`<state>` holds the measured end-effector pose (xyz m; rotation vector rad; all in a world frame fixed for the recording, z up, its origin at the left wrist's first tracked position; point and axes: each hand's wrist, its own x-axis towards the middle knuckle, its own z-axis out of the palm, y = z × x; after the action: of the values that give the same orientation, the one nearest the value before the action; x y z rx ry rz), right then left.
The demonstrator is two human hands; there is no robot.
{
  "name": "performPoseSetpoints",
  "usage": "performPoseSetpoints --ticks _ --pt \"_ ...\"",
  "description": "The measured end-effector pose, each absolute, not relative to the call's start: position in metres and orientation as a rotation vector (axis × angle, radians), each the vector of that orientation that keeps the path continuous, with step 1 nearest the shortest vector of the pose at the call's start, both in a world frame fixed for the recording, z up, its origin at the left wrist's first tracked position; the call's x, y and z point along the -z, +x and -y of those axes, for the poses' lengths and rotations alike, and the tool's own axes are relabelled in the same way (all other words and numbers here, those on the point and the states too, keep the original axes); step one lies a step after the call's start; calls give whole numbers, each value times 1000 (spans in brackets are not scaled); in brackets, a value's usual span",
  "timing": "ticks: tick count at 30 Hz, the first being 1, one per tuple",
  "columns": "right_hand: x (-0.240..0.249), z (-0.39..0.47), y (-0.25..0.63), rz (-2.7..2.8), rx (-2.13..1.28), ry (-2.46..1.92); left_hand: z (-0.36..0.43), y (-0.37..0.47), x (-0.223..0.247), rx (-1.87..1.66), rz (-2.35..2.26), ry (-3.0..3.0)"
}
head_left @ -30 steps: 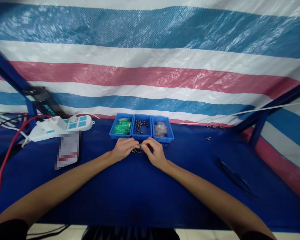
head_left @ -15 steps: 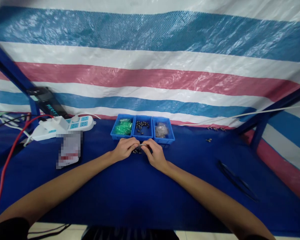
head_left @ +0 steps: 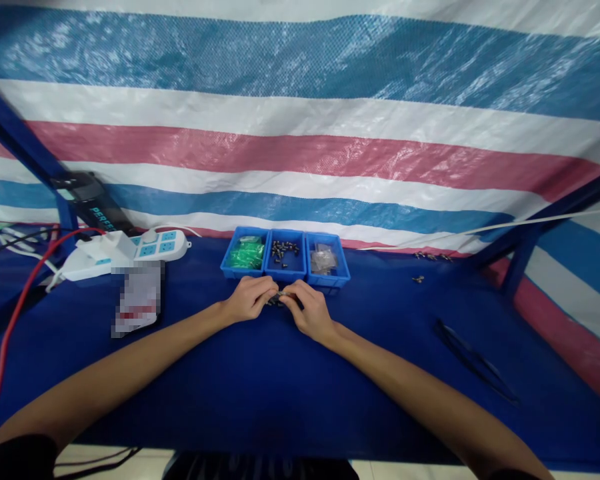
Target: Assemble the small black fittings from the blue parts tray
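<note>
My left hand (head_left: pixel 249 299) and my right hand (head_left: pixel 307 309) meet fingertip to fingertip just in front of three small blue bins. Both are closed in a pinch around something small at their tips, too small and too covered to name. Dark little metal fittings (head_left: pixel 275 300) lie on the blue table between and below the fingers. Behind the hands, the middle bin (head_left: pixel 286 275) has several similar dark metal fittings (head_left: pixel 283 251) in it. In the left bin are green plastic packets (head_left: pixel 247 254); the right bin has clear small bags (head_left: pixel 324 259).
At the left are a white power strip (head_left: pixel 165 246), a phone (head_left: pixel 139 300), a dark bottle (head_left: pixel 97 203) and a red cable (head_left: pixel 17 317). Folded glasses or a dark strap (head_left: pixel 475 363) lie at the right. Several loose metal fittings (head_left: pixel 418 279) sit at the back right.
The hands stay nearly in place, still pinching. The fingertips have shifted slightly, and the pale piece that showed between them is less visible now.
</note>
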<state>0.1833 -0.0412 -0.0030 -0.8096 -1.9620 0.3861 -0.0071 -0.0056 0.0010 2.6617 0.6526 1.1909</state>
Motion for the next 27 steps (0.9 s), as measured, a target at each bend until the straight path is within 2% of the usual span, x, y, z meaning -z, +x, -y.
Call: performPoseSetpoints --ticks 16,27 --pt "-3 40 183 1967 -418 -855 5 -6 -3 -1128 -714 2645" --pt "-5 43 184 2007 -482 -800 3 -5 -1 -1241 -581 2688"
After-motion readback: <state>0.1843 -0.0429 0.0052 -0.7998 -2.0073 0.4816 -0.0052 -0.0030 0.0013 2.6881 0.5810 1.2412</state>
